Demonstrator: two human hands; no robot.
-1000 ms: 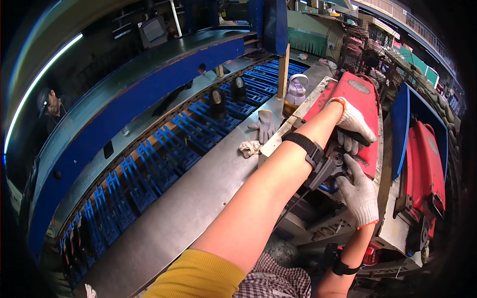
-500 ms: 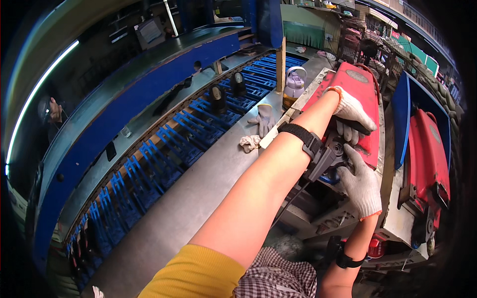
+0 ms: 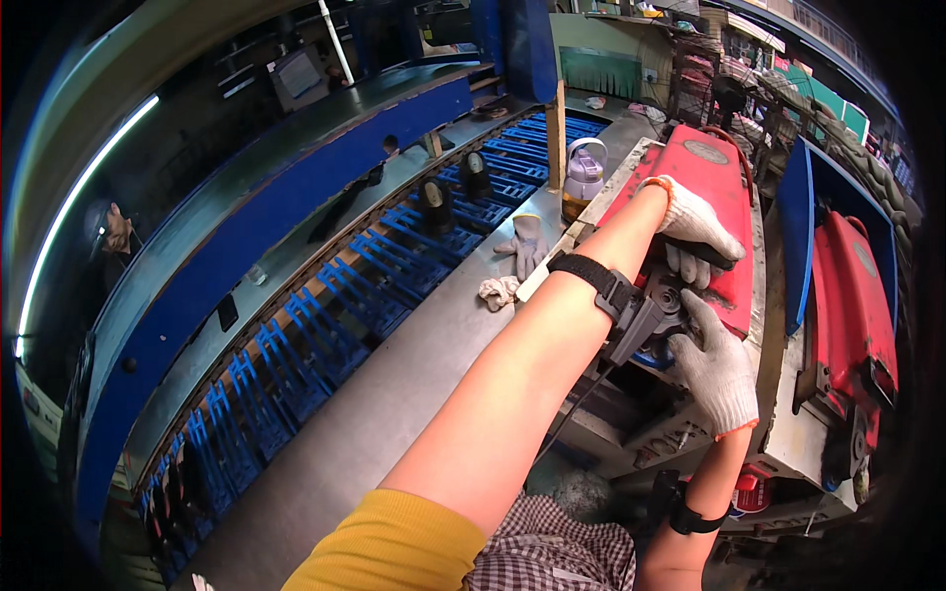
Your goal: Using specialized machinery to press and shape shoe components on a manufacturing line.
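Left hand has slid slightly down the red machine housing; right hand stays below it, right of centre.
Left grip closed over the housing edge, right grip loosely open against dark mechanism; gloved fingers may pinch there.

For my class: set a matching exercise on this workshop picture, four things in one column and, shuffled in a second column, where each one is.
Things:
1. left hand
2. right hand
3. spare glove
4. plastic jug

Places:
A. lying flat on the grey table, beside the blue conveyor
B. resting on the red machine cover
C. standing by the wooden post
D. below the cover, at the machine's dark parts

Pairs: 1-B, 2-D, 3-A, 4-C
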